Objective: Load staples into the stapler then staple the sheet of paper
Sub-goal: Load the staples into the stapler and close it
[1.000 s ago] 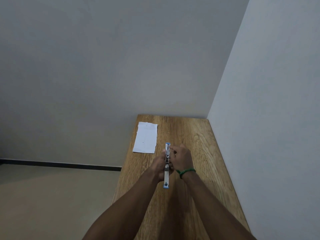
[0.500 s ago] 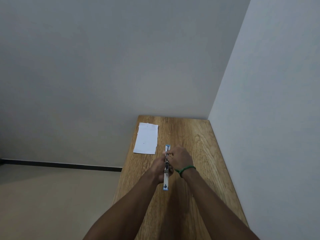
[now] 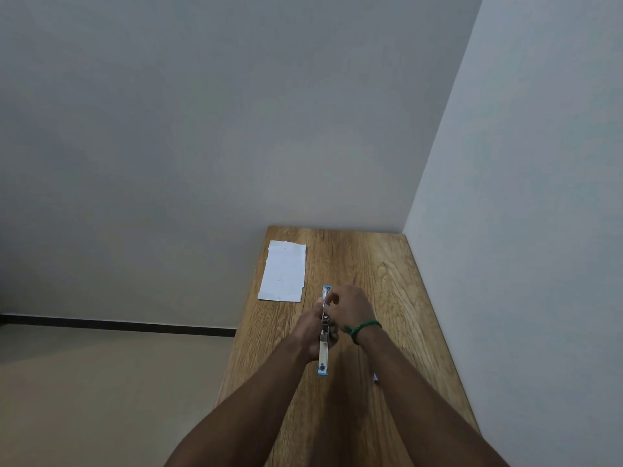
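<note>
Head view: paper (image 3: pixel 285 273) left of stapler (image 3: pixel 323 352).

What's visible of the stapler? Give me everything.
The stapler is slim, silver metal with blue plastic at both ends, apparently swung open into one long strip pointing away from the camera, over the wooden table. The left hand grips its middle; the right hand pinches its far half. Staples can't be made out.

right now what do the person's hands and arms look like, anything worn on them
The left hand and right hand are bare: no gloves, and no rings that I can make out. No sleeves show on either forearm. The right wrist wears a thin green cord wristband; the left wrist has nothing on it.
</note>
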